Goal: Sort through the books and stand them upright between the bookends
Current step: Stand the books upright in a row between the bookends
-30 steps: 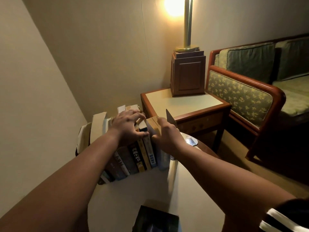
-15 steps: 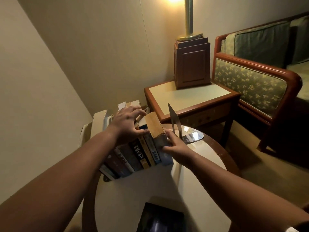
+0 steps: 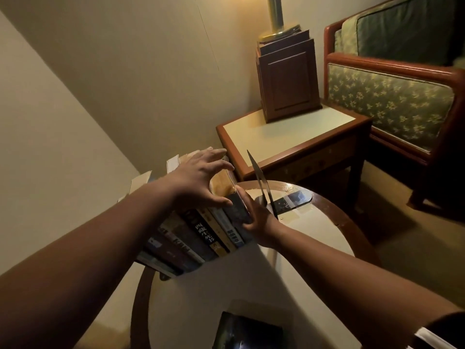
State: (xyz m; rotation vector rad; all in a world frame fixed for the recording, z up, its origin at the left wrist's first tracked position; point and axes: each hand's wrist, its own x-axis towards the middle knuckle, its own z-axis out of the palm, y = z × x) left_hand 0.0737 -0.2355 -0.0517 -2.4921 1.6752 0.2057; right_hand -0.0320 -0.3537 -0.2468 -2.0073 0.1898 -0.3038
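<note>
A row of several books (image 3: 201, 235) stands upright, spines toward me, on the round table (image 3: 314, 238). My left hand (image 3: 198, 182) hovers over the tops of the books with fingers spread, thumb touching the row. My right hand (image 3: 254, 220) presses flat against the side of the rightmost book (image 3: 235, 210), whose tan page edges show. A thin metal bookend (image 3: 263, 187) stands just right of my right hand, its flat base (image 3: 294, 200) on the table. The left bookend is hidden behind my left arm.
A dark book or tablet (image 3: 246, 333) lies at the table's near edge. Behind stand a square side table (image 3: 292, 137) with a wooden lamp base (image 3: 288, 79) and an upholstered armchair (image 3: 392, 102). A wall runs close on the left.
My right hand slid down from the top of the rightmost book to its side. My left hand lifted slightly and spread its fingers. The camera tilted down and closer.
</note>
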